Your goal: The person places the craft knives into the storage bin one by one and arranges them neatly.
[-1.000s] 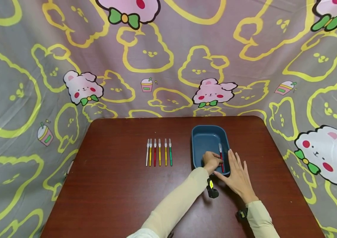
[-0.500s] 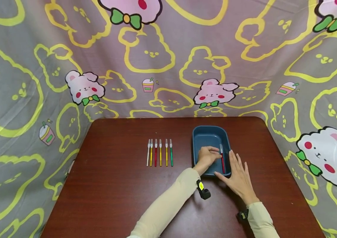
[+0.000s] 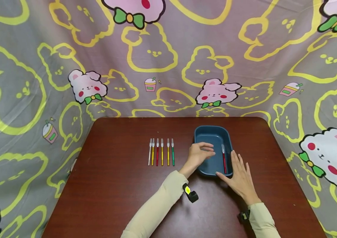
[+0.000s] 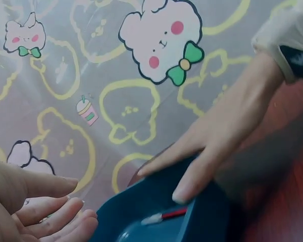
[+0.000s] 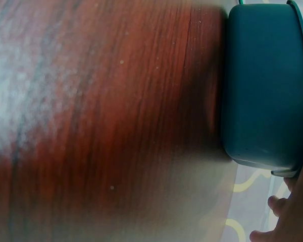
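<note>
A blue plastic bin (image 3: pixel 213 172) stands at the right of the table. Inside it, along the right wall, lies a slim red pen-like tool (image 3: pixel 224 162) with a pale cap, also visible in the left wrist view as a red stick (image 4: pixel 172 214) with a whitish tip. My left hand (image 3: pixel 199 154) is over the bin's left side, fingers relaxed and holding nothing. My right hand (image 3: pixel 241 178) rests at the bin's near right corner, its thumb by the near rim and its straight fingers along the right wall.
Left of the bin, a row of several similar slim tools (image 3: pixel 162 153) lies upright to me: silver, yellow, red and green handles, pale caps. The brown table (image 3: pixel 112 185) ends against a patterned cloth (image 3: pixel 168 66) at the back and sides.
My left hand has come away from the red tool, moving left and loosening its fingers. The red tool stays in the bin. My right hand holds its place on the corner.
</note>
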The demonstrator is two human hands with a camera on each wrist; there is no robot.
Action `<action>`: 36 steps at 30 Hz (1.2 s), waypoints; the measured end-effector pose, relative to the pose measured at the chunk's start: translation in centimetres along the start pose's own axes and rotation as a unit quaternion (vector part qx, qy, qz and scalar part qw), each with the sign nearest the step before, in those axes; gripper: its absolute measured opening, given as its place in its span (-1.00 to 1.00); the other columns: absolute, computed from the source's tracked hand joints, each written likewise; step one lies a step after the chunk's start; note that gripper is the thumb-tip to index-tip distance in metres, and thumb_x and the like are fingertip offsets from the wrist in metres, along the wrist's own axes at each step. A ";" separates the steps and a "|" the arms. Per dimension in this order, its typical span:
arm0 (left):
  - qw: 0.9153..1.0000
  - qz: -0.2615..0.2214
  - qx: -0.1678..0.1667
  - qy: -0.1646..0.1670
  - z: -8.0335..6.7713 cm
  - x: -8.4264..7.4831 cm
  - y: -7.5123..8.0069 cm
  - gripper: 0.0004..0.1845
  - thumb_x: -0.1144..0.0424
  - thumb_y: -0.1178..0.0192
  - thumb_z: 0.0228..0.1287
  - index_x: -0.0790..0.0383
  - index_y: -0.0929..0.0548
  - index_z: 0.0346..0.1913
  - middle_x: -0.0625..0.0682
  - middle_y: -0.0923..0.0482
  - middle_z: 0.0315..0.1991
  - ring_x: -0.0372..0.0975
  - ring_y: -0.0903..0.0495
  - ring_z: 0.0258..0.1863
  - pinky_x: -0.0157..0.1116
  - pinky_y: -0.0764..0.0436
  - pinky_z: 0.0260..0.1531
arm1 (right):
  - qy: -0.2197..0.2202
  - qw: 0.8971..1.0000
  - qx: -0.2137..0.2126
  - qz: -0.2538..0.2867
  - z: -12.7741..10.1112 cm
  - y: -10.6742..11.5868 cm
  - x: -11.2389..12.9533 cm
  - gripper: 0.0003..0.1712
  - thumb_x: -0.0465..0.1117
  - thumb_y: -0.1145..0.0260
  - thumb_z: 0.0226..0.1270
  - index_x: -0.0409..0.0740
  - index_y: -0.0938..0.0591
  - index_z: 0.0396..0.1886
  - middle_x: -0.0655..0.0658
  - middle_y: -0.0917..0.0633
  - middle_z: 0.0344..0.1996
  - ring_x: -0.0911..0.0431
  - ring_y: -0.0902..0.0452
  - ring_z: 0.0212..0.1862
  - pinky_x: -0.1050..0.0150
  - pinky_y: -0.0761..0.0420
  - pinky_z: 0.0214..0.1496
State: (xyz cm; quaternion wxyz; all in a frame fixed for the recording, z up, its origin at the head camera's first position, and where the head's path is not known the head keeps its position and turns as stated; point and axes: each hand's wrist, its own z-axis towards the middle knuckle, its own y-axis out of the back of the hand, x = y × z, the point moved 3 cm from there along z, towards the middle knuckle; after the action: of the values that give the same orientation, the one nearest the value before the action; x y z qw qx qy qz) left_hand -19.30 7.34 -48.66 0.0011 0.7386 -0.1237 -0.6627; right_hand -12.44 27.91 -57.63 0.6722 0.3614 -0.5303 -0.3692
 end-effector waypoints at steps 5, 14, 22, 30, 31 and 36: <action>1.000 0.026 -0.004 -0.010 -0.4 1.0 1.9 -0.71 0.38 -0.55 0.19 0.30 -0.83 -0.02 0.05 -0.84 -0.26 -0.28 -0.77 -0.43 -0.40 -0.67 -0.37 | -0.001 1.000 0.000 0.008 0.0 0.0 0.0 0.35 0.35 -0.42 0.28 -0.21 0.08 0.74 -0.36 -0.09 0.67 -0.40 0.03 0.62 -0.47 0.06 0.54; 0.998 0.029 -0.040 -0.031 -0.9 2.9 5.0 -0.73 0.45 -0.50 0.18 0.37 -0.81 -0.04 0.20 -0.82 -0.22 -0.06 -0.82 -0.29 -0.35 -0.70 -0.31 | 0.000 1.000 -0.003 0.007 0.1 -0.1 -0.1 0.36 0.36 -0.44 0.26 -0.20 0.06 0.74 -0.36 -0.11 0.67 -0.39 0.01 0.62 -0.46 0.02 0.54; 0.992 0.075 -0.085 -0.047 -1.1 4.1 8.2 -0.77 0.46 -0.52 0.15 0.35 -0.82 -0.11 0.18 -0.82 -0.27 -0.03 -0.82 -0.28 -0.33 -0.70 -0.31 | 0.002 1.000 -0.005 0.017 0.1 0.1 -0.1 0.35 0.35 -0.44 0.26 -0.20 0.05 0.74 -0.34 -0.10 0.67 -0.39 0.01 0.62 -0.46 0.02 0.54; 0.984 0.109 -0.135 -0.026 -1.1 6.3 11.9 -0.74 0.49 -0.50 0.14 0.41 -0.81 -0.08 0.25 -0.81 -0.23 0.03 -0.82 -0.28 -0.26 -0.71 -0.31 | 0.004 1.000 -0.006 0.017 0.1 0.0 -0.1 0.35 0.34 -0.44 0.26 -0.22 0.04 0.74 -0.33 -0.09 0.68 -0.37 0.00 0.62 -0.44 -0.01 0.54; 0.983 0.113 -0.140 -0.024 -1.2 6.6 12.3 -0.74 0.50 -0.49 0.13 0.43 -0.80 -0.07 0.27 -0.81 -0.23 0.03 -0.82 -0.29 -0.29 -0.70 -0.35 | 0.004 1.000 -0.007 0.017 0.1 0.0 -0.1 0.35 0.34 -0.45 0.25 -0.22 0.04 0.74 -0.34 -0.09 0.68 -0.37 0.00 0.62 -0.45 -0.02 0.54; 0.969 0.172 -0.177 -0.018 -1.5 7.8 14.0 -0.74 0.45 -0.51 0.11 0.37 -0.82 -0.09 0.18 -0.82 -0.26 -0.04 -0.80 -0.33 -0.20 -0.66 -0.26 | 0.004 1.000 -0.007 0.015 0.1 -0.2 -0.2 0.36 0.35 -0.45 0.25 -0.21 0.04 0.74 -0.34 -0.09 0.68 -0.36 -0.01 0.62 -0.44 -0.02 0.54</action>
State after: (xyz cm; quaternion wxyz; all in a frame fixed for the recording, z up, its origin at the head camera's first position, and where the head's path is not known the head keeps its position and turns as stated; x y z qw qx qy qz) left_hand -19.66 -7.89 -53.83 0.2434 0.6823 -0.1297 -0.6771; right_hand -12.66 28.01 -57.92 0.6826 0.3500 -0.5301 -0.3613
